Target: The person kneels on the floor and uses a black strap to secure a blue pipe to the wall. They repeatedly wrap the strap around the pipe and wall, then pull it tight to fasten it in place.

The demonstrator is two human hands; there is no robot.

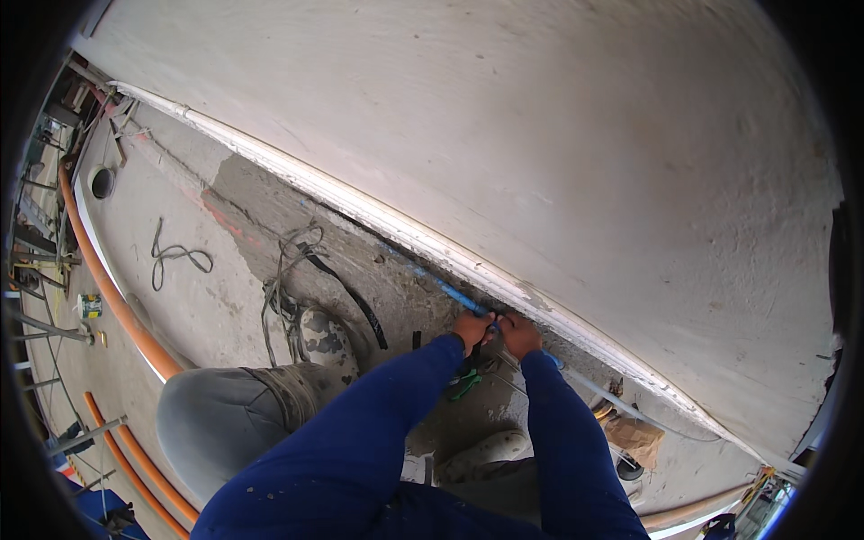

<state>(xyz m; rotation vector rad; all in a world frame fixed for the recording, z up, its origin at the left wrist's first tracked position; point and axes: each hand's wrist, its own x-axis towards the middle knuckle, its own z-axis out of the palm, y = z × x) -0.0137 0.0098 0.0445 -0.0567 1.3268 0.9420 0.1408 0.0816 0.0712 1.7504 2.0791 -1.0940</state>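
Observation:
A thin blue pipe [459, 295] lies low along the foot of the wall, on the rough concrete. My left hand [472, 330] is closed around its near end. Just to the right, my right hand [519, 336] is closed at the same pipe, almost touching the left; the fingers hide the exact spot between them. A short bit of blue [554, 361] shows past my right wrist, where a grey pipe [621, 405] runs on to the right. Below my left hand, a tool with green handles [464, 385] rests on the floor.
A large plastered wall [576, 144] rises over a white ledge [360, 205]. Tangled grey cable [290, 261] and a black strip [360, 306] lie left of my hands. A brown paper bag [635, 439] stands at right. Orange pipes [121, 301] and a small tub [89, 306] are far left.

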